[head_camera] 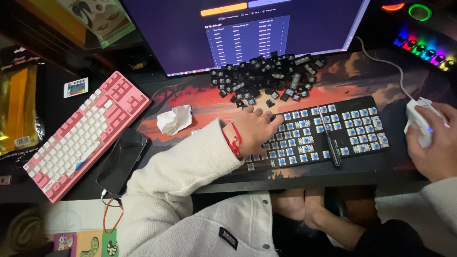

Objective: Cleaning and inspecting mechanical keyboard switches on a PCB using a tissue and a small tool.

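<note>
Black keyboard (333, 133): lies across the centre right of the frame on the picture desk mat (200, 97), every cap off and the blue switches bare, which fits a board laid flat for working on.
Keycaps (269, 76): a loose heap of dark caps at upper centre, just beyond the board and under the monitor (238, 28), near but off the switches.
Left hand (254, 131): palm down on the board's upper left corner, fingers spread flat towards the heap; it grips nothing, it only rests and steadies that end.
Right hand (435, 143): at the right edge, curled over the white mouse (419, 119) and holding it loosely, as for pointing on the screen.
Thin black tool (331, 140): laid slantwise over the switches at mid board, touched by neither hand.
Crumpled tissue (174, 119): on the mat, left of the board.
Pink keyboard (85, 133): pushed aslant to the left of the tabletop, a dark phone (123, 159) just beside its lower edge.
Small remote (75, 87): upper left, apart from the rest.
</note>
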